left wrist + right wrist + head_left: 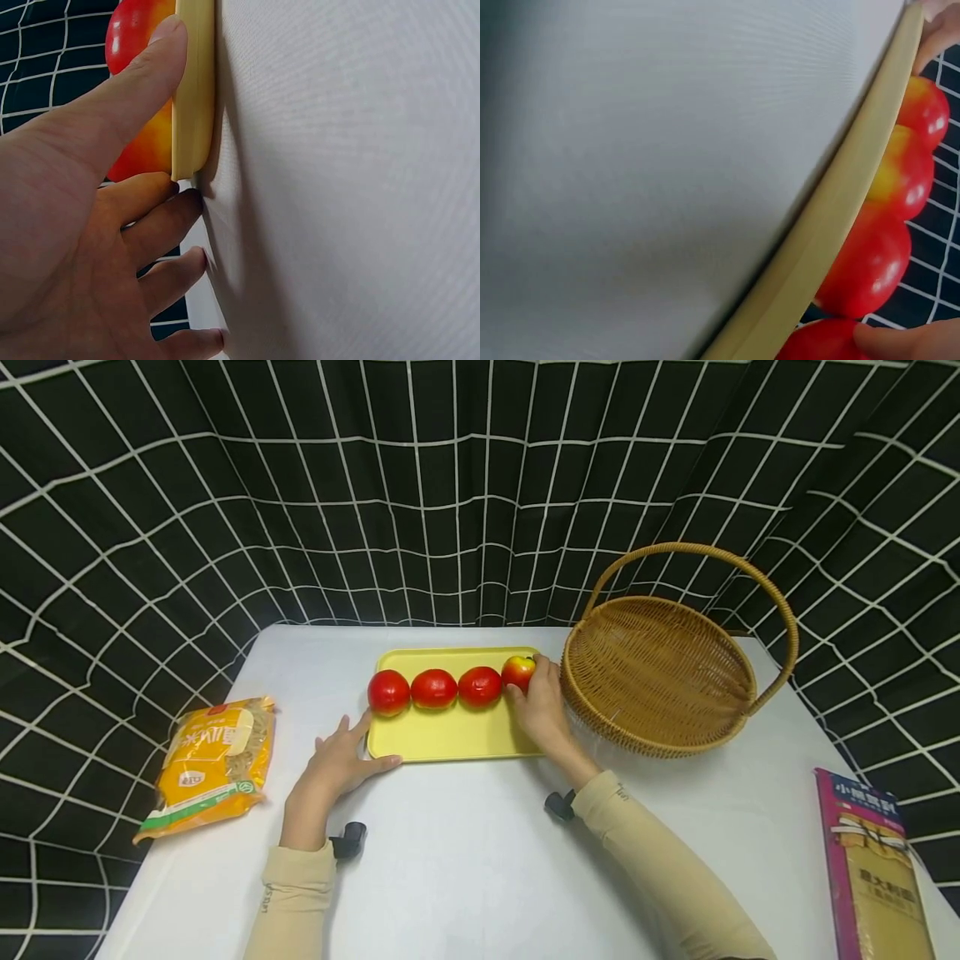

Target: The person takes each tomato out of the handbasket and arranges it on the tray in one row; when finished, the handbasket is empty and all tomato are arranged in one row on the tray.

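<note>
A yellow tray (442,739) lies on the table with a row of red apples along its back half. At the right end, my right hand (542,706) holds a red-and-yellow apple (517,672), stem side showing, against its neighbour (480,687). In the right wrist view, the thumb (900,341) presses on that apple, and the other fingers are out of frame. My left hand (337,764) is at the tray's front left corner, fingers spread. The left wrist view has its thumb (142,82) lying along the tray's side (193,97) and the index fingertip at the corner.
A wicker basket (652,677) with a tall handle stands right of the tray, close to my right hand. An orange food packet (210,764) lies at the left, and a purple pasta packet (873,868) at the right edge. Behind hangs a black grid curtain (465,493).
</note>
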Motion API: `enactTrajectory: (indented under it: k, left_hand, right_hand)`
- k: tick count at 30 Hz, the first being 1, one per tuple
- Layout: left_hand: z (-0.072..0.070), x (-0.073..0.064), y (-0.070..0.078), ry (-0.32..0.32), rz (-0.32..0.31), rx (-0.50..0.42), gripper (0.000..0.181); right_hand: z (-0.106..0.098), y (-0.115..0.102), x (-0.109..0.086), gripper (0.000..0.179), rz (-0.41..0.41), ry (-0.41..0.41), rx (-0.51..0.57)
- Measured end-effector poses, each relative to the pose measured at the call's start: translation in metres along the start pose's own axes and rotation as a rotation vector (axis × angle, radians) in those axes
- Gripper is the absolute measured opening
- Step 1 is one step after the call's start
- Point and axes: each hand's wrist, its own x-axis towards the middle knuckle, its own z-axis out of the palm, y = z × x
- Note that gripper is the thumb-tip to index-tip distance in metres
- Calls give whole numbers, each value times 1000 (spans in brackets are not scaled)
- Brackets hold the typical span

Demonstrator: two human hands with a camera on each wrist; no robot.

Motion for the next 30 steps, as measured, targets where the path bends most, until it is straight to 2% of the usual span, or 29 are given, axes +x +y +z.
enactTrajectory:
  k: [7,21,30]
  left_hand:
    - [0,0,1,2,7,3,109]
    - [-1,-1,1,-9,9,-3,111]
    - [-1,-1,1,-8,9,-2,110]
  right_hand:
    - [-1,3,-4,66,-53,-12,-122]
    - [-4,-1,-13,60,-104,7,-244]
    - [-6,0,-16,69,-109,-12,-235]
